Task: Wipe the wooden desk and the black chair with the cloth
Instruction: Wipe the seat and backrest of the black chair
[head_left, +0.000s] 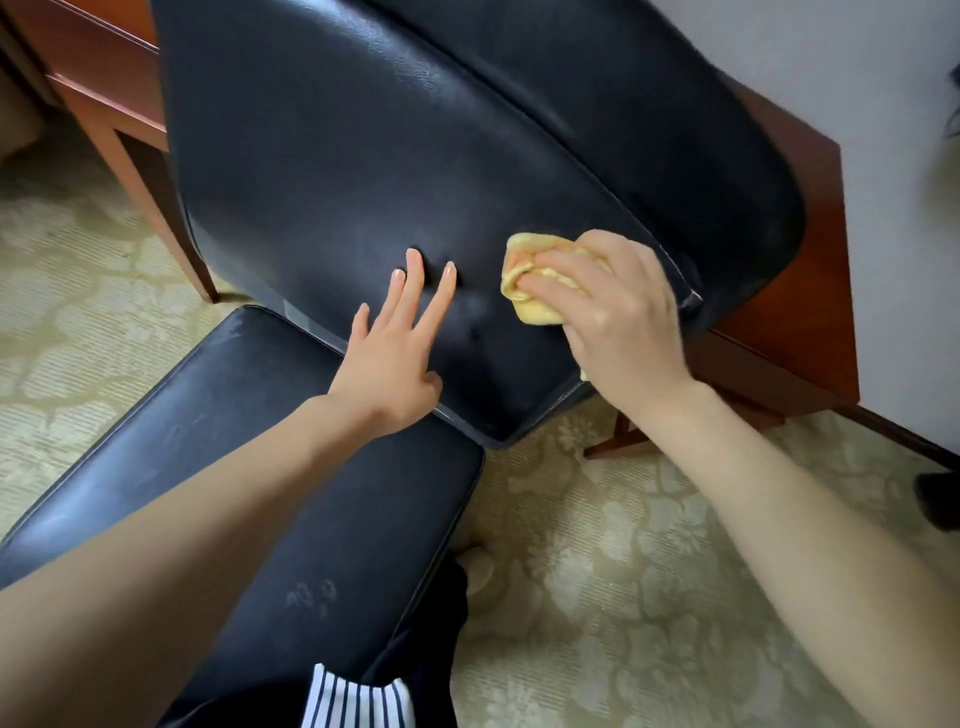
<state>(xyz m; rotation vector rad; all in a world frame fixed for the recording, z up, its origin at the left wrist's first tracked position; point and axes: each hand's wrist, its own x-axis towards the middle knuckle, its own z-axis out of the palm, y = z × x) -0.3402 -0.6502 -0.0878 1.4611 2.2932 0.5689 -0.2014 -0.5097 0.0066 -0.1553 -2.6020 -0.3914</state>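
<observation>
The black chair fills the middle of the view, its padded backrest (337, 171) leaning toward me and its seat (218, 431) below it. My right hand (618, 317) presses a bunched yellow cloth (524, 306) against the lower right part of the backrest. My left hand (400, 353) lies flat on the backrest just left of the cloth, fingers spread and empty. The wooden desk (109, 98) stands behind the chair at the upper left, only its leg and frame showing.
A reddish wooden cabinet (810, 291) stands right behind the chair against a pale wall. Patterned beige carpet (649, 571) covers the floor. A dark object (940, 499) sits at the right edge. My striped sleeve or clothing (353, 701) shows at the bottom.
</observation>
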